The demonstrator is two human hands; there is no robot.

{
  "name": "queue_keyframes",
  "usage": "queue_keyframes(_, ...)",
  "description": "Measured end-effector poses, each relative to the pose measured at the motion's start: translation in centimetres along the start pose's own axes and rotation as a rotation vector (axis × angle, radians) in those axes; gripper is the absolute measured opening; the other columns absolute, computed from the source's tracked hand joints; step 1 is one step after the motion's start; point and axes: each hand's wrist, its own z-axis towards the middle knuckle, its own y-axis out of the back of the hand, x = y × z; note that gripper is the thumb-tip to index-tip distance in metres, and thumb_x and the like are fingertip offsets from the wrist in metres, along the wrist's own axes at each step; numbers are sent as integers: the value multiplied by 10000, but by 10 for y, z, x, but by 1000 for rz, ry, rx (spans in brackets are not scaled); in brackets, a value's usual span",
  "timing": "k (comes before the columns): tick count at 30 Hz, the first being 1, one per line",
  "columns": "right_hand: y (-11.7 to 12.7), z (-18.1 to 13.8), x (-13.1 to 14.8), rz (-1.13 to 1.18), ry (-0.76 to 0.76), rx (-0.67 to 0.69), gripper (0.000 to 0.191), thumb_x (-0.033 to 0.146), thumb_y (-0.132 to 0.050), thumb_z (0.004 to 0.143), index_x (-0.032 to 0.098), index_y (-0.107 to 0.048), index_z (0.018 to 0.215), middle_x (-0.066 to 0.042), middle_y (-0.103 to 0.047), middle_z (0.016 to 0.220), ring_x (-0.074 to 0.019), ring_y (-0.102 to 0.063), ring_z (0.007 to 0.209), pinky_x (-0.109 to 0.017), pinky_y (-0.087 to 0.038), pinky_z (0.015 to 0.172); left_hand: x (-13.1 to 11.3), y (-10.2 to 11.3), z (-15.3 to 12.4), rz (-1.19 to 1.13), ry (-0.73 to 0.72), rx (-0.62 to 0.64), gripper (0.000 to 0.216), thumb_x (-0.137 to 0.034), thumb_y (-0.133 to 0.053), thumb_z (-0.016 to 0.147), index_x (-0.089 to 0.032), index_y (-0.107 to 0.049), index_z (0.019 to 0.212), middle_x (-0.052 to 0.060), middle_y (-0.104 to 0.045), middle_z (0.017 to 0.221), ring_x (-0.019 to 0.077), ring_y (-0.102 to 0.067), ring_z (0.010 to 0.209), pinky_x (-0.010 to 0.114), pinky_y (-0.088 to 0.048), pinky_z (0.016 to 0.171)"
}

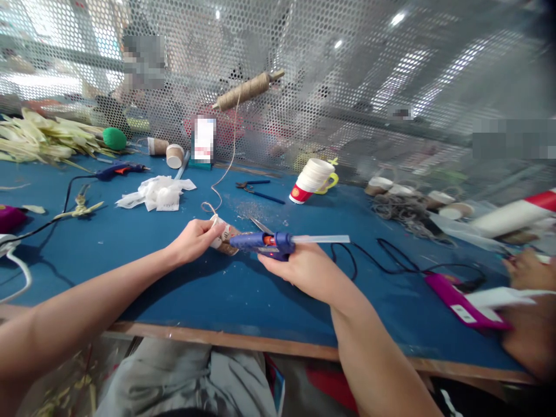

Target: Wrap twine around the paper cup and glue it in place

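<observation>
Flimsy-looking paper cup (226, 236): hold lightly
Your left hand (193, 238) pinches its end; your right hand (304, 267) clenches the glue gun (267, 242).

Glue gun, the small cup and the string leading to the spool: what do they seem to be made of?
Glue gun: blue moulded plastic, smooth, slightly glossy; a translucent glue stick juts from its rear. Small cup in the left hand: probably paper, matte white with print, its lower part brown and rough, perhaps string-wrapped. String: tan, fibrous twine, likely jute, matching the spool.
</observation>
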Motion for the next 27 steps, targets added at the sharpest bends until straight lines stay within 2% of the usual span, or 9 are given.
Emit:
queue_keyframes(5, 1, 1, -2, -20, -18, -28, 201, 330, -497, 695, 175, -513, 567, 31, -484, 472, -100, -423, 462, -225, -339, 472, 0, 0, 0, 1, -15, 12, 496, -491, -395, 741, -83, -644, 871, 50, -642, 736, 149, -538, 647, 235, -417, 605)
queue_keyframes(9, 3, 6, -5, 38, -30, -74, 217, 318, -504, 688, 175, -498, 525, 29, -484, 449, -105, -432, 449, -234, -351, 472, 0, 1, 0, 31, -25, -5, 486, -492, -405, 730, -81, -650, 818, 38, -628, 669, 144, -528, 615, 224, -408, 570)
queue_keyframes(22, 2, 19, -5, 181, -156, -36, 203, 296, -543, 669, 153, -522, 527, 27, -459, 358, -84, -437, 324, -208, -383, 379, 1, 1, -1, 50, -43, -9, 470, -480, -393, 738, -74, -631, 737, 28, -592, 622, 125, -498, 569, 220, -389, 552)
queue_keyframes(27, -1, 24, -17, 405, -168, -19, 186, 317, -556, 676, 147, -529, 605, 46, -435, 362, -67, -388, 314, -199, -343, 344, 1, 0, -1, 30, -38, -15, 466, -482, -407, 734, -77, -635, 760, 35, -596, 634, 133, -498, 591, 219, -387, 554)
